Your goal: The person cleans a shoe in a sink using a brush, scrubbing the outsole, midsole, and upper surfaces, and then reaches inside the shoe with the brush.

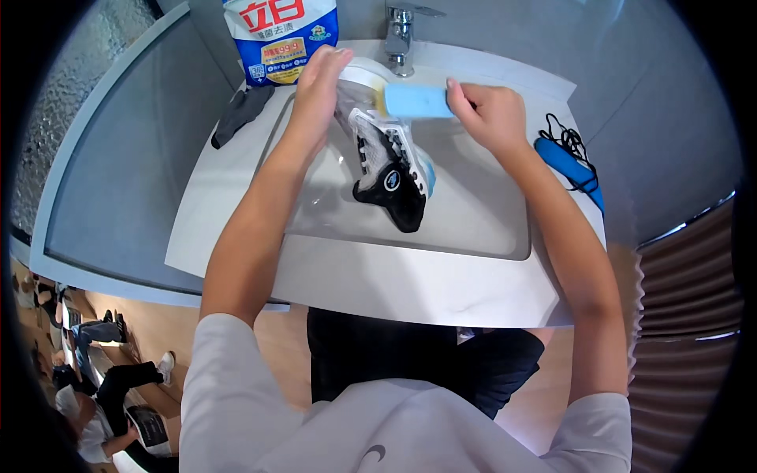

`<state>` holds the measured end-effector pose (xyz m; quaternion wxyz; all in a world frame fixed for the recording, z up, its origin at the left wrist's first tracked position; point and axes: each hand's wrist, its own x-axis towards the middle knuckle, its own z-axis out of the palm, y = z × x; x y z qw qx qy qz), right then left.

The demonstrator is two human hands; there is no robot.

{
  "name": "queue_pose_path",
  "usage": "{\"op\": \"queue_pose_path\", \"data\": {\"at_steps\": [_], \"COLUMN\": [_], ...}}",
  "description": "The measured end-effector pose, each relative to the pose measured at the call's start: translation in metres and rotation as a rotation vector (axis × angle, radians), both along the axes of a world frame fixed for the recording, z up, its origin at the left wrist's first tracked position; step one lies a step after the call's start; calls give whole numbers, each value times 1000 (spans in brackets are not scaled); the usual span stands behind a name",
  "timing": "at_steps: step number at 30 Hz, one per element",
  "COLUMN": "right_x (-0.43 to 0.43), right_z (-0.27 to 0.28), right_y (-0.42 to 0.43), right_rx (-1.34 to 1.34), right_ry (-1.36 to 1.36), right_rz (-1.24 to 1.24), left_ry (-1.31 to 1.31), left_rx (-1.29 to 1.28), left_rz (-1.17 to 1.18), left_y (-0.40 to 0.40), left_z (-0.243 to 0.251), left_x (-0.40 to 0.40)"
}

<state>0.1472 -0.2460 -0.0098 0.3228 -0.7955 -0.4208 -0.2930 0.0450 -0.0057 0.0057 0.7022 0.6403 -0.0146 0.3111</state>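
Observation:
A black, white and grey sneaker (387, 171) is held over the white sink basin (473, 219), its toe towards the faucet and its black heel collar towards me. My left hand (319, 88) grips the toe end from the left side. In my right hand (494, 115) is the handle of a light-blue scrub brush (417, 100). The brush's yellowish bristles meet the side of the shoe near the toe. Its outline looks slightly blurred. Part of the toe is hidden behind my left hand.
A chrome faucet (400, 41) stands behind the basin. A blue-and-white detergent bag (284, 44) and a dark grey cloth item (241, 115) are on the counter's left. A blue pouch with black cord (568, 159) lies right. Several people sit in the lower left background.

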Motion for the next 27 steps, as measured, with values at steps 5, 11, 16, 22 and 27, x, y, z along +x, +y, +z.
{"op": "queue_pose_path", "data": {"at_steps": [5, 11, 16, 22, 27], "right_x": [5, -15, 13, -28, 5], "right_z": [-9, 12, -11, 14, -7], "right_y": [-2, 13, 1, 13, -1], "right_rx": [-34, 73, -20, 24, -55], "right_ry": [-160, 8, -243, -232, 88], "right_rz": [-43, -40, -42, -33, -114], "left_ry": [-24, -29, -10, -14, 94], "left_rx": [37, 16, 15, 22, 74], "left_rz": [-6, -69, -8, -54, -35], "left_y": [-12, -14, -16, -12, -3], "left_z": [2, 2, 6, 5, 12], "left_x": [4, 0, 1, -5, -2]}}
